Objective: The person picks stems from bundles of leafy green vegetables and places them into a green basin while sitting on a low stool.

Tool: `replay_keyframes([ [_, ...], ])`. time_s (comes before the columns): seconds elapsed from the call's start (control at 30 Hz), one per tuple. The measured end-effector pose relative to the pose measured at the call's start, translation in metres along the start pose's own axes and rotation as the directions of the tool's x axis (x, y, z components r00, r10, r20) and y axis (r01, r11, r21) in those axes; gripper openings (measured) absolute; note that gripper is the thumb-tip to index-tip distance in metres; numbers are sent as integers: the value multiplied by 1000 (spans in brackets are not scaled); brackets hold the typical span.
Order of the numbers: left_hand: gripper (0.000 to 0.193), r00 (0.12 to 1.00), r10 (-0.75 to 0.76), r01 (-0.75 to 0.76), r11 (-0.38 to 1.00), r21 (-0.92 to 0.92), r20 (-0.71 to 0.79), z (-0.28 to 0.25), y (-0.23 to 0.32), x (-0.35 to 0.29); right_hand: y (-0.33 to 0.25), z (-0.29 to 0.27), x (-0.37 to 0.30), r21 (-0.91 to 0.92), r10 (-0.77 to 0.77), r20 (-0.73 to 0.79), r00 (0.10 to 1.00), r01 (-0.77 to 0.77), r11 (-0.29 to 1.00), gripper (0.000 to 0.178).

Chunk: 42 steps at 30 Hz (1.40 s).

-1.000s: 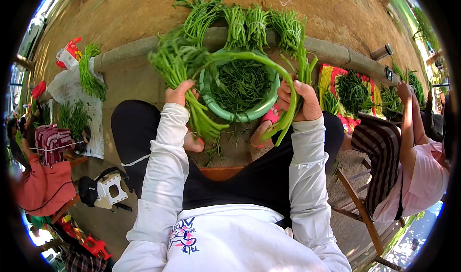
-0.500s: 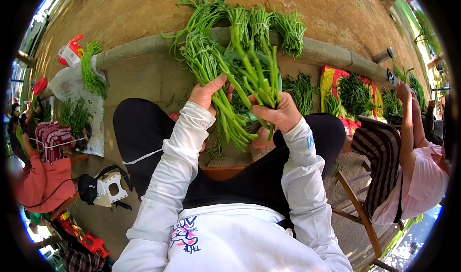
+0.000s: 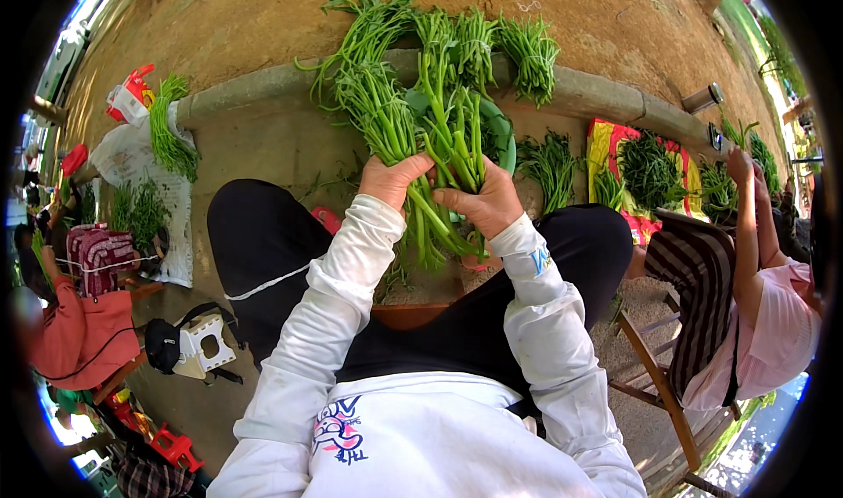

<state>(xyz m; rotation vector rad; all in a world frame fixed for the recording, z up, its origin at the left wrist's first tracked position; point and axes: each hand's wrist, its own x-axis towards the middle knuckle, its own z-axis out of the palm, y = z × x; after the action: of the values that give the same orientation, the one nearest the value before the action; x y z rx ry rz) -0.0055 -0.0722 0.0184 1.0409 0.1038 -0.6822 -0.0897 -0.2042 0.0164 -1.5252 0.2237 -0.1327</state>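
Observation:
In front of me, above my knees, my left hand is closed round a bunch of long green leafy stems. Its leafy end points away, and the cut ends hang below my hands. My right hand grips a smaller cluster of thick green stems, pressed side by side against the left bunch. Both thumbs lie over the stems; the fingers behind are mostly hidden. Partly covered by the greens is a green plastic basin or stool.
Several tied bundles of greens lie along the concrete kerb. More greens rest on a red and yellow sack to the right, where a person in striped trousers sits. At left are a white sack and a white folding stool.
My right hand has moved left and slightly nearer, bringing its stems against the left bunch. My left hand has shifted a little right and nearer. The two bunches now overlap.

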Motion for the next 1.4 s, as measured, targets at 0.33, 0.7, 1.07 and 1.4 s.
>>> replay_keyframes([
  [0.33,19,963,-265,268,957,111,-43,-15,7,3,-9,-9,-3,-143,34,-15,999,-36,989,34],
  [0.7,17,837,-408,529,772,-353,364,-15,17,1,-23,-18,-2,150,241,123,963,-258,954,23],
  [1.07,26,989,-86,54,969,-241,-122,-52,17,17,-27,-27,-3,436,256,-36,966,-215,874,26],
  [1.4,26,919,389,-383,919,96,-64,-7,7,15,-16,-19,-1,135,221,8,975,-220,966,23],
])
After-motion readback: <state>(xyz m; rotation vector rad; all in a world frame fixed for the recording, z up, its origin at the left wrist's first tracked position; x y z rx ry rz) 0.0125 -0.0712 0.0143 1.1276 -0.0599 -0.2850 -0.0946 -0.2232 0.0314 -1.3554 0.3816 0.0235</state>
